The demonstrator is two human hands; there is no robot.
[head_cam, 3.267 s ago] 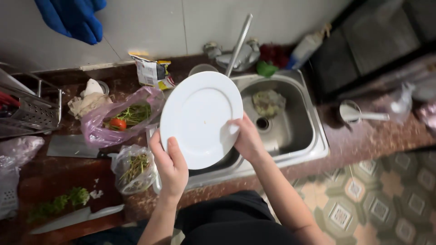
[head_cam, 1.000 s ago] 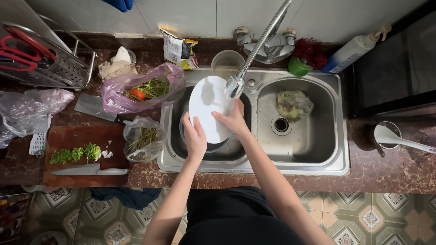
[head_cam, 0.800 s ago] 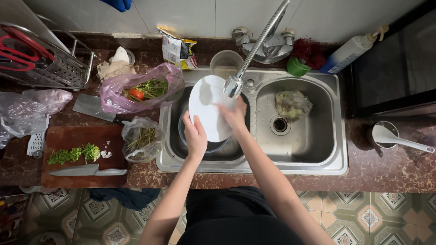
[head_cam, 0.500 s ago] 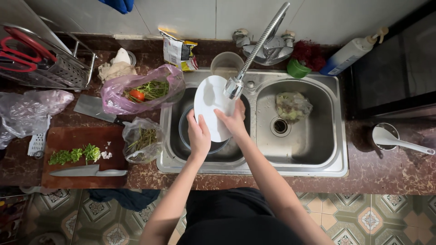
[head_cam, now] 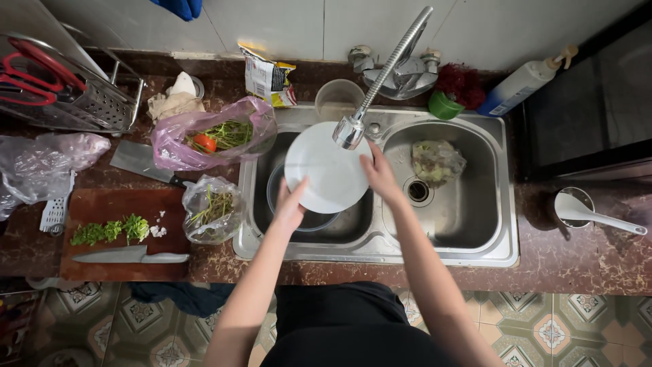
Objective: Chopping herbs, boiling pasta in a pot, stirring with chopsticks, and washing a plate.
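I hold a round white plate (head_cam: pixel 326 168) over the left basin of a steel double sink (head_cam: pixel 475 245), right under the head of the long faucet (head_cam: pixel 350 131). My left hand (head_cam: pixel 291 206) grips the plate's lower left rim. My right hand (head_cam: pixel 379 173) rests on its right edge. A bowl (head_cam: pixel 319 221) sits in the basin beneath the plate, mostly hidden by it.
A pink bag of vegetables (head_cam: pixel 210 139) and a clear bag of greens (head_cam: pixel 212 209) lie left of the sink. A cutting board (head_cam: pixel 102 234) carries chopped herbs and a knife (head_cam: pixel 129 257). A cleaver (head_cam: pixel 139 162), dish rack (head_cam: pixel 75 92), plastic cup (head_cam: pixel 338 98), soap bottle (head_cam: pixel 519 85) and cup with spoon (head_cam: pixel 577 209) stand around.
The plate came down from in front of me into the left basin under the faucet. Over the last second it has turned flatter and both hands shifted slightly along its rim.
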